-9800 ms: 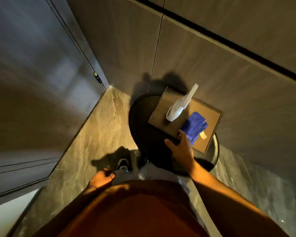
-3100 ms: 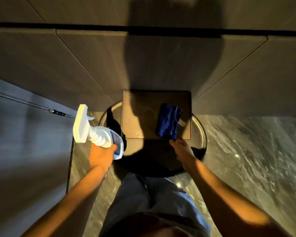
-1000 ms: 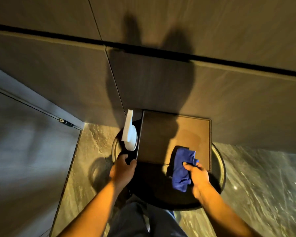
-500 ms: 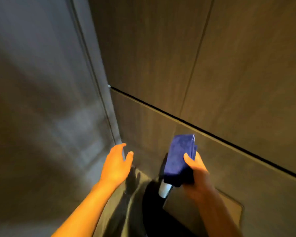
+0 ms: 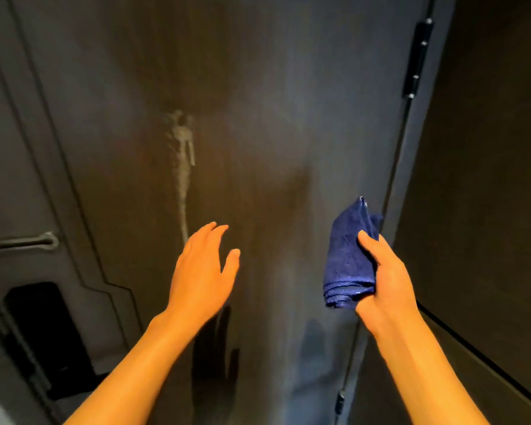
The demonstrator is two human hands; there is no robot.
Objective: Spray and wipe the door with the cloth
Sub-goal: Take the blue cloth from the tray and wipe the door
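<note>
The dark door (image 5: 273, 102) fills the middle of the head view. A pale streak of spray foam (image 5: 183, 167) runs down its left-centre. My right hand (image 5: 383, 277) grips a folded blue cloth (image 5: 348, 256), held upright a little short of the door near its hinged right edge. Beneath the lower end of the foam streak, my left hand (image 5: 203, 274) is raised with fingers spread and nothing in it. The spray bottle is out of view.
Black hinges (image 5: 416, 56) line the door's right edge, with a dark wood wall panel (image 5: 488, 179) beyond. At the left sit a metal lever handle (image 5: 22, 242) and a black lock panel (image 5: 46, 332).
The view has swung from the wall corner to face the door. Both hands have risen, the right still holding the cloth. The stool and spray bottle have dropped out of sight.
</note>
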